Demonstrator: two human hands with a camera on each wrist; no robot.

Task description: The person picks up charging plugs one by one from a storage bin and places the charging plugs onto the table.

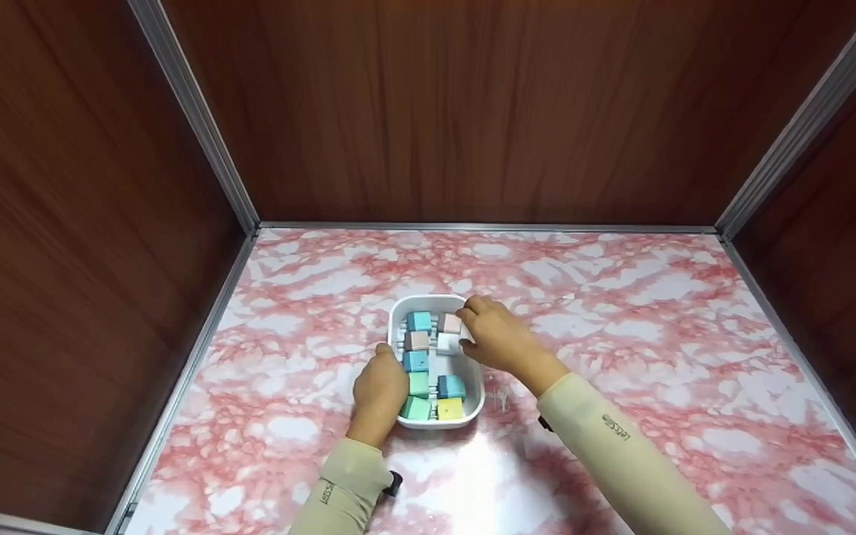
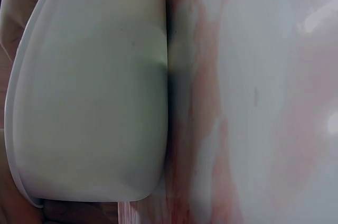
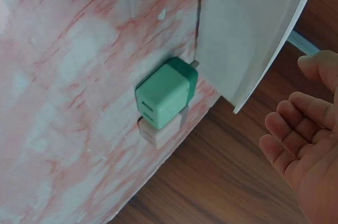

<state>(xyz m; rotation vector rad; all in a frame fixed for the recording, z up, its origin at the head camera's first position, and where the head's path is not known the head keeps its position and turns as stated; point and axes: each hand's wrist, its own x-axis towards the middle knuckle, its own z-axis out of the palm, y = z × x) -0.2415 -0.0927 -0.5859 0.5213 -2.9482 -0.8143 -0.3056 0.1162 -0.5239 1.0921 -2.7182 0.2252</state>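
A white plastic box (image 1: pixel 475 401) holds two columns of plug-in USB chargers, among them a blue one (image 1: pixel 420 321), a green one (image 1: pixel 416 409) and a yellow one (image 1: pixel 449 409). My left hand (image 1: pixel 382 385) grips the box by its left side; its fingers are partly hidden there. Over the far right rim, my right hand (image 1: pixel 501 336) has thumb and fingers apart, beside a pink charger (image 1: pixel 449 324) and a white charger (image 1: pixel 449 344). In the right wrist view its fingers (image 3: pixel 288 123) are loosely bent with nothing visible in them.
Outside the box, close to its wall, a green charger (image 3: pixel 163 94) lies on the table with a pinkish charger (image 3: pixel 161 133) against it; the right hand and arm hide them in the head view. Brown wood-grain panels (image 1: pixel 472 111) enclose the pink marbled tabletop (image 1: pixel 621 282) on three sides.
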